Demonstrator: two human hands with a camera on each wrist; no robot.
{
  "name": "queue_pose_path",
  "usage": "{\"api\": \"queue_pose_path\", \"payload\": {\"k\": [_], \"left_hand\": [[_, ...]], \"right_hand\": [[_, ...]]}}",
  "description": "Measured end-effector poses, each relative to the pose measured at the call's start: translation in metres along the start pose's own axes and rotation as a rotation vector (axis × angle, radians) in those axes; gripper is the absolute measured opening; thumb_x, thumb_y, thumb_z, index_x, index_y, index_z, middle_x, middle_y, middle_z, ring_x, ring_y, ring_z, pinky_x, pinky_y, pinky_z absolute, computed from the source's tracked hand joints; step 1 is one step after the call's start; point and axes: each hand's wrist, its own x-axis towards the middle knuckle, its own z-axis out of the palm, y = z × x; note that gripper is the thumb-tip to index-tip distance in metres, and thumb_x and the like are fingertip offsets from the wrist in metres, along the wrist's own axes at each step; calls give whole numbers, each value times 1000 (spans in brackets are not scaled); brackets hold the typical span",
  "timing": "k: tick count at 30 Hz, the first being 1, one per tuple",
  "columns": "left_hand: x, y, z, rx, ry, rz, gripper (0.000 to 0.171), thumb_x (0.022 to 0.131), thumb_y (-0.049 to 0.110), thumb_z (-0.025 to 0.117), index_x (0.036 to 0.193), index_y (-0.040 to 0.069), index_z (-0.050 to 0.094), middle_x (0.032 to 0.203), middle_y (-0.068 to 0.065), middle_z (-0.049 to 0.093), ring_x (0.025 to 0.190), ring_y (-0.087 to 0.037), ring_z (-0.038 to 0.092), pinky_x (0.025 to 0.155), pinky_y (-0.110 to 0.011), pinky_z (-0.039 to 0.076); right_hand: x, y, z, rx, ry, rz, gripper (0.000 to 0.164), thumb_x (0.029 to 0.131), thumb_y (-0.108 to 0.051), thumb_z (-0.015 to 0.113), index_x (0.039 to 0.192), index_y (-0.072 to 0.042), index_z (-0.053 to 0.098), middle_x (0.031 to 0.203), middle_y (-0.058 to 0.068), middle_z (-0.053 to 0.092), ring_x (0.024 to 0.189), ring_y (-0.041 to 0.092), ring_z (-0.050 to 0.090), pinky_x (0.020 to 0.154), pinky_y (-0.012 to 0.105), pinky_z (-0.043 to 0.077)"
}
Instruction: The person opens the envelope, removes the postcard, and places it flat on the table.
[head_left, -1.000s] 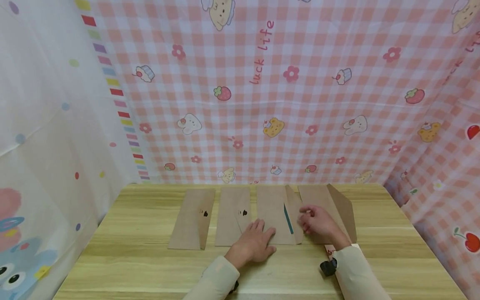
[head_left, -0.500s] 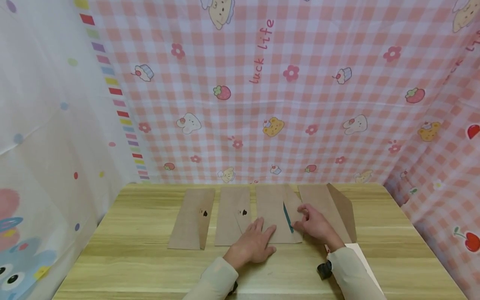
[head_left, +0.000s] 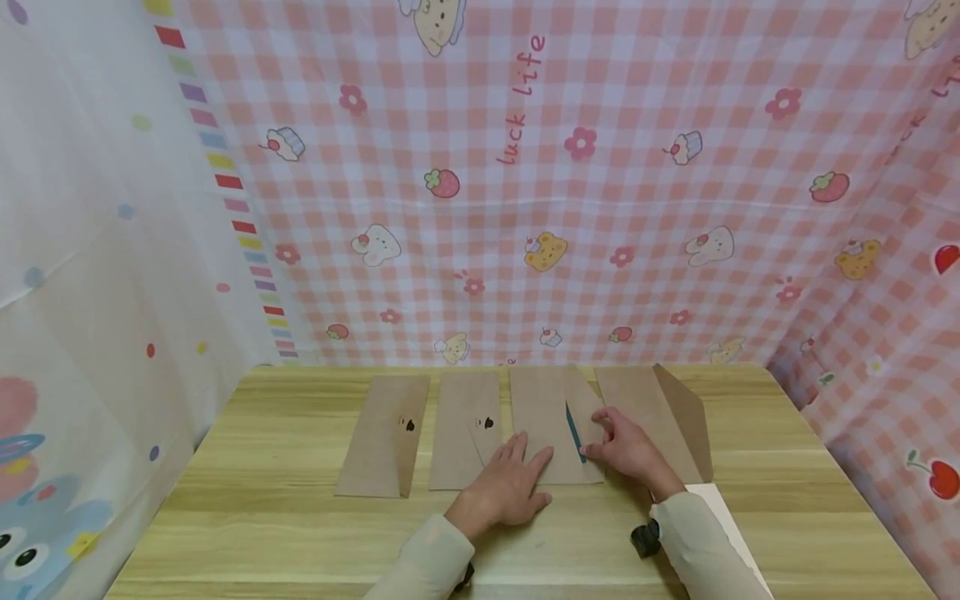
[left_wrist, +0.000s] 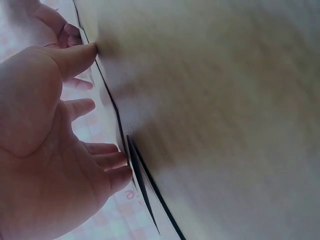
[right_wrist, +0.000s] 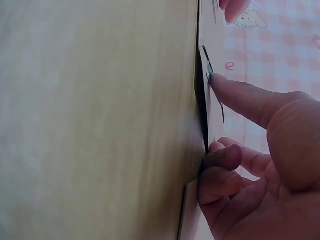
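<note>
My left hand (head_left: 506, 485) rests on the lower edges of two brown paper envelopes, its fingers spread. The right one of these, the third envelope (head_left: 538, 425) from the left, has its flap (head_left: 581, 392) turned out to the right. A thin teal strip (head_left: 574, 432) shows in its mouth. My right hand (head_left: 630, 446) grips the flap side of that envelope. In the right wrist view the thumb (right_wrist: 240, 97) touches the teal piece (right_wrist: 209, 70), while the other fingers (right_wrist: 220, 175) curl at the flap's edge. The envelope's edge is lifted slightly off the table there.
The two left envelopes, a leftmost envelope (head_left: 375, 437) and a second envelope (head_left: 457, 417), show small black prints. Behind my right hand lies another envelope (head_left: 637, 392) with its flap (head_left: 686, 412) spread. A white flat item (head_left: 720, 512) is partly under my right sleeve. A patterned curtain (head_left: 480, 208) stands behind the table.
My right hand has moved slightly left, its thumb coming to the teal strip. The third envelope's flap lies flatter than before. The left hand has stayed in place.
</note>
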Motion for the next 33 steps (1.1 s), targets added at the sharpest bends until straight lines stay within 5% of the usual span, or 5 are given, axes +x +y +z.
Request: {"api": "queue_pose_path", "payload": {"k": [16, 33], "left_hand": [[-3, 1, -2, -18, 0, -4, 65, 99, 40, 57, 156, 22, 31, 161, -23, 20, 150, -35, 21, 121, -43, 22], [-3, 1, -2, -28, -15, -15, 64, 100, 40, 56, 156, 22, 32, 162, -22, 19, 150, -34, 20, 121, -43, 22]], "right_hand": [[4, -2, 3, -44, -23, 50, 61, 81, -12, 80, 131, 2, 48, 87, 8, 48, 74, 21, 48, 64, 30, 37], [3, -3, 0, -95, -38, -3, 73, 82, -14, 80, 142, 5, 43, 82, 7, 49, 75, 20, 48, 70, 32, 39]]}}
